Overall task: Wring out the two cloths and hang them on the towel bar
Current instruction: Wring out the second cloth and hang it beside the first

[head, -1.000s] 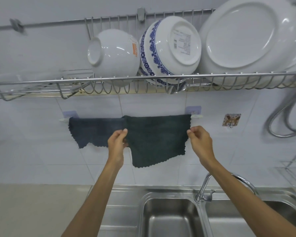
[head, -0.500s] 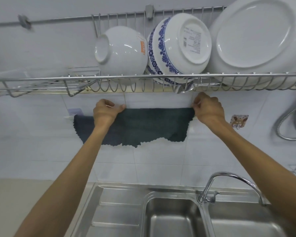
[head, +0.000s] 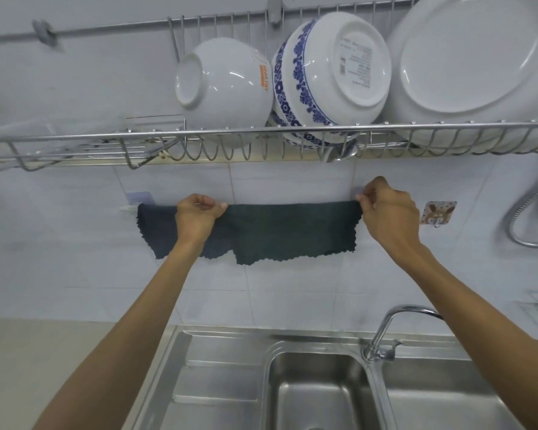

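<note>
Two dark cloths hang side by side over the towel bar (head: 128, 208) on the tiled wall. The blue-grey cloth (head: 157, 231) is on the left, the dark green cloth (head: 292, 231) on the right, slightly overlapping it. My left hand (head: 196, 217) pinches the green cloth's top left corner at the bar. My right hand (head: 385, 212) pinches its top right corner near the bar's right mount. Most of the bar is hidden under the cloths.
A wire dish rack (head: 261, 131) runs just above the hands, holding a white bowl (head: 221, 88), a blue-patterned bowl (head: 330, 76) and a large white plate (head: 472, 54). Below are a steel sink (head: 323, 395) and faucet (head: 385, 333). A wall hook (head: 437, 212) and hose (head: 522, 218) sit right.
Both hands lifted the green cloth from below the bar up onto it and laid it over; it now hangs folded and shorter. The hands stay at its top corners.
</note>
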